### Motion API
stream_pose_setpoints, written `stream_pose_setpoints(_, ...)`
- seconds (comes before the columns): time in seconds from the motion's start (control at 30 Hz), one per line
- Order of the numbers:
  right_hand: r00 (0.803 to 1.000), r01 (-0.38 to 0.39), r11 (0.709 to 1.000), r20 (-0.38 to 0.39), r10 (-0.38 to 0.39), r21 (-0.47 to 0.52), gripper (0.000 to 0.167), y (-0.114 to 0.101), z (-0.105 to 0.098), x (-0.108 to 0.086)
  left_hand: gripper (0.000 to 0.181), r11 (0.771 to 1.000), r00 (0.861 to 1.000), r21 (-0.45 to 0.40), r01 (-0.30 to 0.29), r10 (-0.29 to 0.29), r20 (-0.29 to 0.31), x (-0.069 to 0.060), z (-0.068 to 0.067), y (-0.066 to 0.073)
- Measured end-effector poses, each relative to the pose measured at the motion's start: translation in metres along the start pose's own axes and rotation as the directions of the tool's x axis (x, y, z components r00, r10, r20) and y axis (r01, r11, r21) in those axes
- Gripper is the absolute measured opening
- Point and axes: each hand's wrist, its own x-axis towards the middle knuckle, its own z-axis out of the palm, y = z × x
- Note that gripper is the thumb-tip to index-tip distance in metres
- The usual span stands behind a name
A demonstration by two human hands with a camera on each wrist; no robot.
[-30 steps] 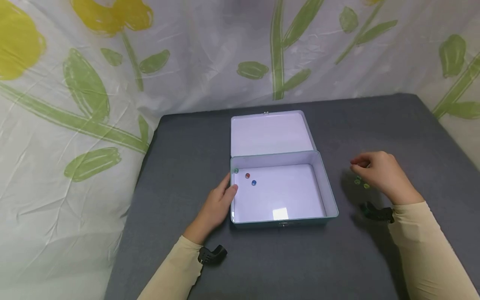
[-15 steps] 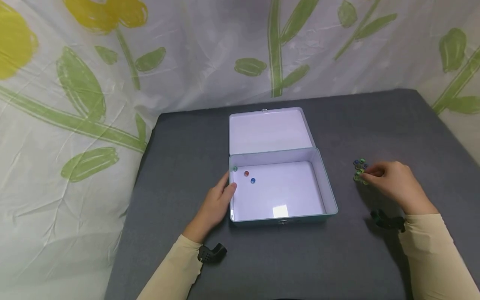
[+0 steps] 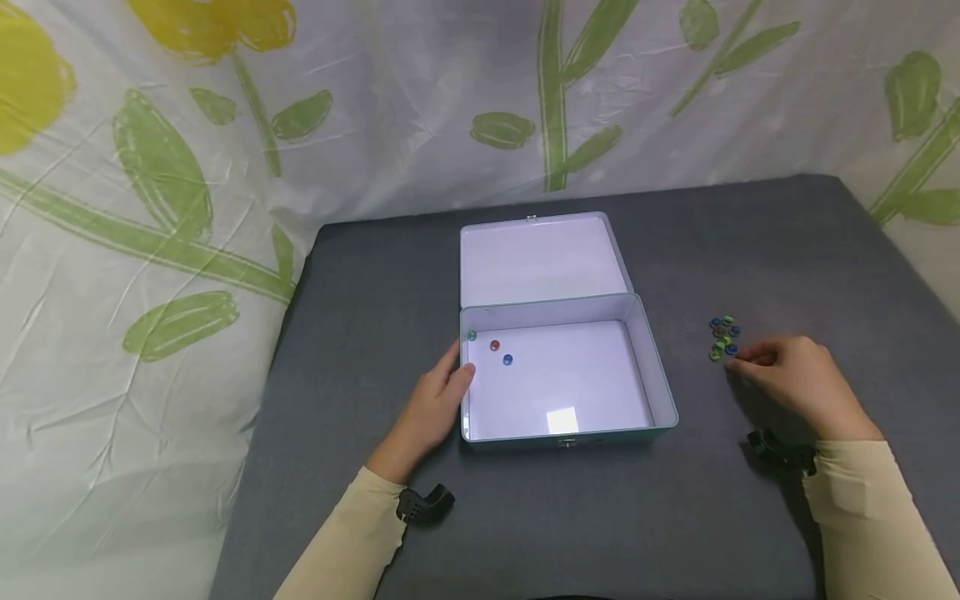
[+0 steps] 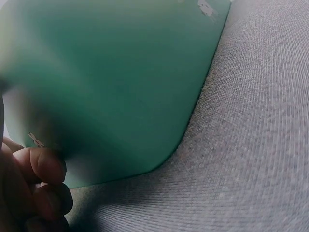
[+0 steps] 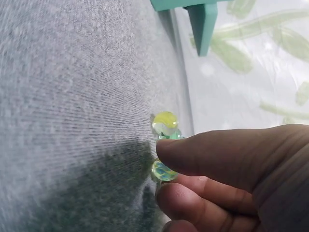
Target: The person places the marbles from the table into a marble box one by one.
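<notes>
The place looked like a sheeted-off recording corner: a pale, wrinkled hanging [image 3: 420, 92] with big yellow flowers [image 3: 30, 83] and green leaves [image 3: 180, 325] rose behind and to the left of a table [image 3: 375, 283] covered in dark grey cloth, and 2 black wrist cameras [image 3: 427, 506] were being worn. Whether home, office or lab lay beyond could not be told.

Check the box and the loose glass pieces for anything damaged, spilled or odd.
Nothing stands out. The open box stands upright, its lid laid back; three glass pieces lie spread inside, and a close group of others sits on the dark table beside it. The bright patch inside looks like glare, not damage.
</notes>
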Motion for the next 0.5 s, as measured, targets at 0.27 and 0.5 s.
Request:
stream_pose_setpoints(0.27, 1.000, -0.015, 1.000, -0.009, 0.015, 0.004, 0.037, -0.0001, 0.0019, 0.0004, 0.065, 1.000, 1.000, 0.000, -0.007, 0.007, 0.000, 0.0005, -0.0006, -0.0007)
stream_pose_setpoints(0.5, 1.000, 0.005, 1.000, -0.026, -0.004, 0.014, 0.036, -0.0017, -0.0008, -0.0009, 0.065, 1.000, 1.000, 0.005, 0.016, -0.016, -0.004, -0.0011, 0.0003, 0.0013)
